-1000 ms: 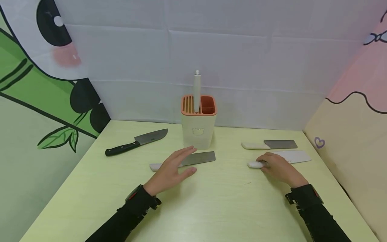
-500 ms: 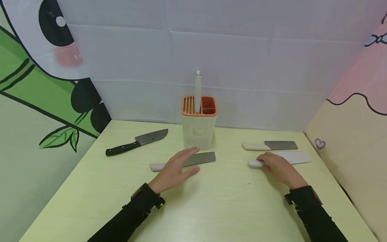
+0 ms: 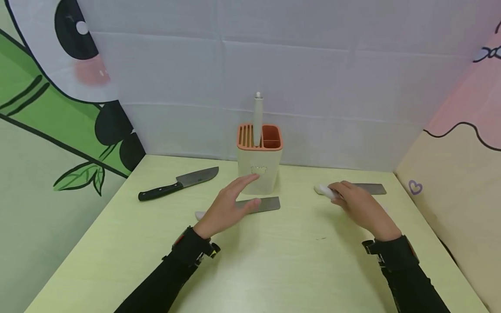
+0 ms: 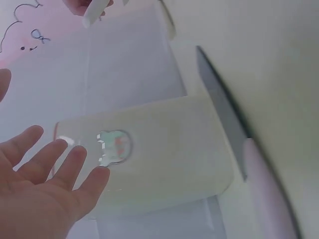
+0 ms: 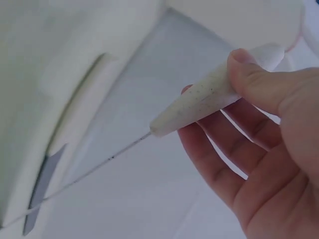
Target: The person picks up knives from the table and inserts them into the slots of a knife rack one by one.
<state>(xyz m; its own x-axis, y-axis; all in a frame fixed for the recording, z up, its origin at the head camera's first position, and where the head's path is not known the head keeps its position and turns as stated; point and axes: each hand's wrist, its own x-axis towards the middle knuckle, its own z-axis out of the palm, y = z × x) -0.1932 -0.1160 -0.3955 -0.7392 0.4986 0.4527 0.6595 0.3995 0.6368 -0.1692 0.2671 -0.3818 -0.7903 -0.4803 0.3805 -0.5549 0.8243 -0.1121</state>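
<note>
The right hand (image 3: 360, 209) grips a white-handled knife (image 5: 207, 95) above the pale table (image 3: 293, 265), partly hiding a cream-handled grey cleaver (image 3: 373, 188); the left hand (image 3: 227, 208), fingers outstretched, obscures a pale-handled grey-bladed knife (image 3: 269, 204) before the box-shaped cream-and-orange holder (image 3: 256, 159).

You have soft, even light; your right hand (image 3: 364, 211) casts a faint shadow on the tabletop (image 3: 289, 269); 2 wrist views look hazy.

No text is legible; the knife holder (image 3: 260, 159) bears an emblem (image 4: 114, 148), the wall (image 3: 450, 200) a purple heart (image 3: 415, 187).
</note>
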